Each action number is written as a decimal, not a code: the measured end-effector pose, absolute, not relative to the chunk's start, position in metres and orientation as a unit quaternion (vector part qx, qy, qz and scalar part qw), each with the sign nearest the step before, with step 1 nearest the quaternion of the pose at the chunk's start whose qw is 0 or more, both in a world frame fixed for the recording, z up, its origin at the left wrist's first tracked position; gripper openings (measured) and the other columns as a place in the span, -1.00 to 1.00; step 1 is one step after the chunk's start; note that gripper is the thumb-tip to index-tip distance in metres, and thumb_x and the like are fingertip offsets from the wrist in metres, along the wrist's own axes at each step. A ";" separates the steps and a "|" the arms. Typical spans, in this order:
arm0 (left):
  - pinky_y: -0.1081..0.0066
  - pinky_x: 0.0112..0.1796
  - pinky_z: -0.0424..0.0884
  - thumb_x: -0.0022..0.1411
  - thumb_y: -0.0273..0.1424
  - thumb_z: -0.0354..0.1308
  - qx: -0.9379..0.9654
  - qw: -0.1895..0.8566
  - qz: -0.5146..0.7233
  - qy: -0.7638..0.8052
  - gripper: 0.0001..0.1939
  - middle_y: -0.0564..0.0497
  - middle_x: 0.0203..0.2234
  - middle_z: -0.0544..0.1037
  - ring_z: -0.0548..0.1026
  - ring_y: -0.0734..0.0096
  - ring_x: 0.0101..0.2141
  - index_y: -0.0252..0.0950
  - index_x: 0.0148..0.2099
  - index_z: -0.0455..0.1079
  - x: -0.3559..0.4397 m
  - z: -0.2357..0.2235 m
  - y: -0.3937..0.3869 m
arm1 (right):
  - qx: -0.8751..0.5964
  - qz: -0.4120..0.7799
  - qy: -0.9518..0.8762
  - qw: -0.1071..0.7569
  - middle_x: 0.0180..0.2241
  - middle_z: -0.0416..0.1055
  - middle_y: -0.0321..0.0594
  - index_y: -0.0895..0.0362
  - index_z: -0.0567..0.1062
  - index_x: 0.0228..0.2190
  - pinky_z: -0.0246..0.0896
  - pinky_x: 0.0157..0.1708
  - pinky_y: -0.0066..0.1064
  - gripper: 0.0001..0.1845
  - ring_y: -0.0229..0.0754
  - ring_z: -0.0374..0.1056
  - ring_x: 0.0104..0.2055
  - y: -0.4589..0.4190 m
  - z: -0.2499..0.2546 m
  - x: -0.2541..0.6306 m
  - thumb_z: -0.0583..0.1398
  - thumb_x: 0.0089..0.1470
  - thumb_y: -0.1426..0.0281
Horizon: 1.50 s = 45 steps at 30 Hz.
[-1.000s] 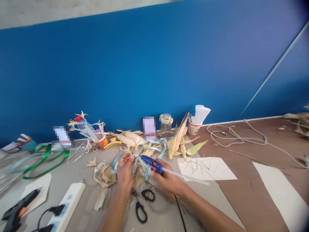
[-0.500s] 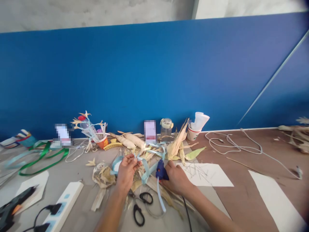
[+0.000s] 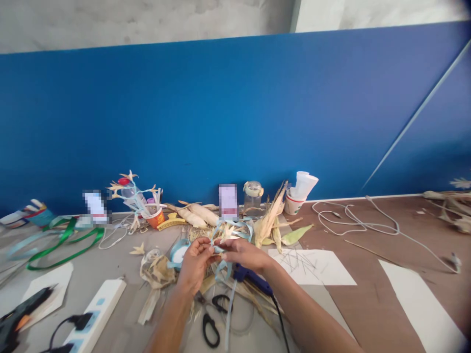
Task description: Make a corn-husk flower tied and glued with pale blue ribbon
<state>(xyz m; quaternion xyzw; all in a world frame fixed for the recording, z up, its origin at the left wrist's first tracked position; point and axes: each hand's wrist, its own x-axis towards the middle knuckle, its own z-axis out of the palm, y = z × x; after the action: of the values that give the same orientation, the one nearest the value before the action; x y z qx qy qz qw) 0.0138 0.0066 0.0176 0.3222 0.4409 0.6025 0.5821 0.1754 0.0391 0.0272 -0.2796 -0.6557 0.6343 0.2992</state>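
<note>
A strip of pale blue ribbon (image 3: 218, 249) sits between my two hands at the middle of the cluttered table, just above a litter of dry husk. My left hand (image 3: 194, 264) closes thumb and fingertips on it from the left; my right hand (image 3: 244, 255) meets it from the far right, thumb and fingers nearly together on the same piece, though the exact point of contact is too small to tell. Done well, I judge, this hold calls for light, even pressure: the left pinch steady as an anchor, the right fingers smoothing the ribbon flat, skin kept off any hot glue, which I cannot make out here. Below my right wrist lies a blue glue gun (image 3: 259, 281), its nozzle hidden, so that forearm is best kept high. Black-handled scissors (image 3: 210, 331) lie nearer, points best left out of the ribbon's way. To the left rests a crumpled husk (image 3: 160, 267); to the right, a white sheet (image 3: 336, 272) strewn with thin dark sticks. Farther off, dry corn husks (image 3: 270, 220) lean near a lidded jar (image 3: 253, 196), with green ribbon (image 3: 66, 243) at far left and a blue partition (image 3: 235, 113) behind.
</note>
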 end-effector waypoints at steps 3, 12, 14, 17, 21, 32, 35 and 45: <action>0.39 -0.43 0.45 -0.17 -0.39 0.35 0.333 0.579 0.596 0.446 -0.65 0.14 -0.61 0.45 0.45 0.47 -0.56 -0.29 -0.31 0.30 0.012 0.015 0.008 | -0.324 0.673 -0.587 0.314 -0.31 0.47 -0.28 0.14 0.50 -0.25 0.18 -0.17 -0.36 -0.66 -0.16 0.35 -0.22 0.041 0.016 0.164 0.23 -0.17 0.37; 0.46 -0.53 0.36 -0.11 -0.35 0.29 0.416 0.515 0.556 0.502 -0.72 0.11 -0.63 0.45 0.40 0.47 -0.60 -0.30 -0.33 0.31 0.012 0.010 0.009 | -0.342 0.710 -0.508 0.348 -0.51 0.39 -0.37 0.16 0.47 -0.45 0.11 -0.34 -0.43 -0.76 -0.27 0.27 -0.42 0.036 0.024 0.160 0.25 -0.33 0.46; 0.47 -0.55 0.33 -0.09 -0.37 0.27 0.444 0.495 0.547 0.509 -0.75 0.11 -0.63 0.46 0.38 0.48 -0.61 -0.29 -0.34 0.32 0.011 0.009 0.010 | -0.366 0.690 -0.505 0.367 -0.53 0.37 -0.38 0.15 0.46 -0.47 0.10 -0.35 -0.42 -0.77 -0.27 0.25 -0.44 0.036 0.020 0.161 0.25 -0.34 0.47; 0.48 -0.54 0.31 -0.07 -0.40 0.25 0.471 0.476 0.540 0.510 -0.79 0.12 -0.64 0.46 0.38 0.48 -0.62 -0.28 -0.33 0.33 0.012 0.007 0.010 | -0.375 0.679 -0.505 0.379 -0.53 0.36 -0.37 0.15 0.44 -0.48 0.12 -0.33 -0.40 -0.79 -0.26 0.25 -0.43 0.037 0.016 0.161 0.27 -0.33 0.44; 0.48 -0.52 0.29 -0.10 -0.44 0.27 0.462 0.457 0.555 0.519 -0.79 0.11 -0.64 0.46 0.38 0.46 -0.61 -0.27 -0.34 0.36 0.014 0.008 0.008 | -0.367 0.665 -0.515 0.397 -0.54 0.33 -0.36 0.16 0.43 -0.55 0.11 -0.33 -0.41 -0.85 -0.27 0.24 -0.43 0.037 0.020 0.160 0.27 -0.29 0.40; 0.46 -0.48 0.33 -0.14 -0.43 0.31 0.424 0.464 0.577 0.521 -0.78 0.09 -0.61 0.47 0.40 0.46 -0.59 -0.28 -0.37 0.38 0.015 0.009 0.008 | -0.408 0.589 -0.541 0.440 -0.61 0.25 -0.39 0.10 0.34 -0.64 0.12 -0.39 -0.45 -0.96 -0.28 0.15 -0.50 0.036 0.016 0.151 0.12 -0.24 0.44; 0.41 -0.46 0.41 -0.15 -0.37 0.32 0.374 0.519 0.582 0.501 -0.74 0.07 -0.56 0.48 0.42 0.44 -0.54 -0.30 -0.36 0.38 0.015 0.012 0.007 | -0.403 0.576 -0.551 0.451 -0.59 0.28 -0.37 0.10 0.34 -0.64 0.14 -0.34 -0.43 -0.95 -0.26 0.19 -0.46 0.036 0.016 0.151 0.11 -0.22 0.45; 0.41 -0.45 0.47 -0.13 -0.56 0.32 0.244 0.693 0.506 0.451 -0.79 -0.02 -0.54 0.51 0.51 0.41 -0.51 -0.37 -0.36 0.41 0.002 0.014 0.010 | -0.413 0.549 -0.578 0.441 -0.57 0.32 -0.35 0.11 0.37 -0.61 0.17 -0.32 -0.42 -0.95 -0.24 0.25 -0.44 0.039 0.012 0.154 0.13 -0.22 0.48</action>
<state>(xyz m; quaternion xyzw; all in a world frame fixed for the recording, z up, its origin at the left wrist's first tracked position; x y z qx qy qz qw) 0.0018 0.0098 0.0144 0.2439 0.4508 0.5064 0.6934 0.1535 0.0390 0.0124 -0.4128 -0.5777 0.5492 0.4407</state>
